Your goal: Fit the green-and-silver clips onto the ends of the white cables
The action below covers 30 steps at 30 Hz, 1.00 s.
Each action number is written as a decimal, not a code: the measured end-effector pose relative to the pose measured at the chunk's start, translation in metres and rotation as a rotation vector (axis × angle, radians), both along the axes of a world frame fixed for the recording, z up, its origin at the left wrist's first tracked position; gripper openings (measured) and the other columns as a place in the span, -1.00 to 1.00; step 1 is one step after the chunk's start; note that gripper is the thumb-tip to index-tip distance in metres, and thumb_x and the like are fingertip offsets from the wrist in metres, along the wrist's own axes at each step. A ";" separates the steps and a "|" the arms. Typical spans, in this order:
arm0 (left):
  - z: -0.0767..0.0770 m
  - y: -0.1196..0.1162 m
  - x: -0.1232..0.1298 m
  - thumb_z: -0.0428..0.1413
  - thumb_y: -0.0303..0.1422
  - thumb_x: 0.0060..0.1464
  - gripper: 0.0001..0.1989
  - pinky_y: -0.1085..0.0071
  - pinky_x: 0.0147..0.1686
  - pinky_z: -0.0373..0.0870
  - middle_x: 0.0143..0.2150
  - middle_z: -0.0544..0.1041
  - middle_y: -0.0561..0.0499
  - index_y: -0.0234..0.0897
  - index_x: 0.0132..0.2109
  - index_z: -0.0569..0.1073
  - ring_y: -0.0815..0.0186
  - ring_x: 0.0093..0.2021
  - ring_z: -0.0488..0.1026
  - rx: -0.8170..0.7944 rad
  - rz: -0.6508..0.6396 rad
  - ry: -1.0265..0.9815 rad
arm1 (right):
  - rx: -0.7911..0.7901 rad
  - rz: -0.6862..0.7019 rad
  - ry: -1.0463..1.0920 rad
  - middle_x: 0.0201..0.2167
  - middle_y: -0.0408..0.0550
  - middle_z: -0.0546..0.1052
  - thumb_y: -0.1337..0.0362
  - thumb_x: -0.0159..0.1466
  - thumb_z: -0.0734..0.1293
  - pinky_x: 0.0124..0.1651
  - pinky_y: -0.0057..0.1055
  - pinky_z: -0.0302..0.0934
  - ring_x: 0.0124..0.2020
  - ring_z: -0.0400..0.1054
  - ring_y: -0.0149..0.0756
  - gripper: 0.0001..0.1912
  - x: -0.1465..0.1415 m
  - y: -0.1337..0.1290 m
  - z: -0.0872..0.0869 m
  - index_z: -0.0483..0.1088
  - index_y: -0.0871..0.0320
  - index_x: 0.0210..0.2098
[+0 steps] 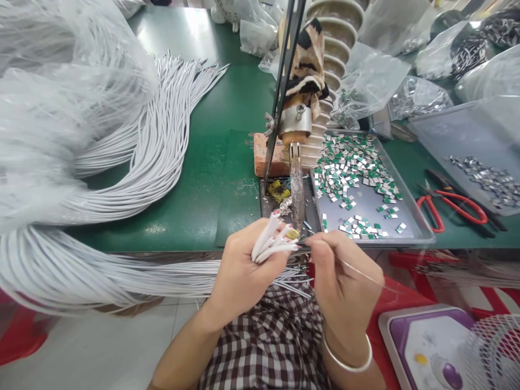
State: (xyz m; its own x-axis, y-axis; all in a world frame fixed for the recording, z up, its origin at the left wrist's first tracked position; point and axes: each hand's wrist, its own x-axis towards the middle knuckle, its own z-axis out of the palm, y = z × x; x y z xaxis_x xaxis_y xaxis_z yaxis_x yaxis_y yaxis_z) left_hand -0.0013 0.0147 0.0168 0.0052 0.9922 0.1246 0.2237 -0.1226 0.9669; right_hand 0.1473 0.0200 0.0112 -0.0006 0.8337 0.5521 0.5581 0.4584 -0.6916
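Several white cables (268, 241) stick up out of my left hand (247, 276), which is closed around them. Their cut ends point up and to the right, close below the soldering iron (297, 184) that is clamped with its tip downward. My right hand (345, 276) pinches a thin solder wire (353, 266) between thumb and forefinger, just right of the cable ends. The wire's near part trails back over the hand. Beneath the iron lies a dark tray (266, 208) with a yellow sponge (278, 190) and bits of solder.
A metal tray (422, 235) of small green-and-silver boards (365, 162) stands right of the iron. Red-handled scissors (459, 203) lie beyond it. Long white cable bundles (162, 146) cover the left side. A brick (262, 154) and ribbed hose (335, 43) are behind the iron.
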 end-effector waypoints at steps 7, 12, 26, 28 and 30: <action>-0.001 0.006 -0.002 0.11 -0.42 0.15 -0.80 0.38 -0.27 0.40 -0.37 0.53 -0.02 -0.30 -0.45 0.45 0.26 -0.30 0.47 -0.123 -0.090 -0.073 | -0.010 0.073 -0.020 -0.36 -0.14 0.59 0.46 0.34 0.25 -0.30 -0.50 0.38 -0.40 0.48 -0.45 -0.82 0.001 0.003 -0.007 0.46 0.14 -0.21; 0.006 0.009 -0.001 0.13 -0.43 0.10 -0.78 0.40 -0.26 0.38 -0.42 0.49 0.00 -0.29 -0.51 0.41 0.27 -0.30 0.44 -0.101 -0.016 -0.121 | 0.198 -0.067 0.139 -0.30 -0.12 0.64 0.51 0.31 0.28 -0.21 -0.42 0.49 -0.30 0.56 -0.37 -0.75 -0.006 -0.001 -0.011 0.47 0.12 -0.11; 0.016 0.009 -0.001 0.14 -0.51 0.09 -0.81 0.45 -0.35 0.40 -0.42 0.51 0.04 -0.29 -0.49 0.43 0.37 -0.40 0.43 -0.028 -0.023 -0.237 | 0.289 -0.045 0.038 -0.21 -0.08 0.62 0.53 0.27 0.33 -0.10 -0.33 0.49 -0.19 0.54 -0.32 -0.75 -0.010 -0.002 -0.001 0.51 0.11 -0.14; 0.014 0.008 -0.002 0.13 -0.51 0.09 -0.79 0.47 -0.36 0.38 -0.44 0.48 0.06 -0.29 -0.50 0.41 0.38 -0.40 0.41 -0.040 -0.056 -0.248 | 0.276 -0.032 0.048 -0.23 -0.08 0.62 0.52 0.27 0.33 -0.13 -0.32 0.49 -0.21 0.54 -0.32 -0.75 -0.008 -0.003 -0.001 0.51 0.12 -0.15; 0.012 0.008 -0.003 0.13 -0.52 0.10 -0.78 0.48 -0.36 0.36 -0.45 0.46 0.07 -0.29 -0.51 0.40 0.40 -0.40 0.38 -0.058 -0.079 -0.258 | 0.265 -0.017 0.054 -0.26 -0.08 0.62 0.53 0.25 0.33 -0.14 -0.32 0.48 -0.22 0.53 -0.32 -0.76 -0.007 -0.004 -0.001 0.51 0.14 -0.16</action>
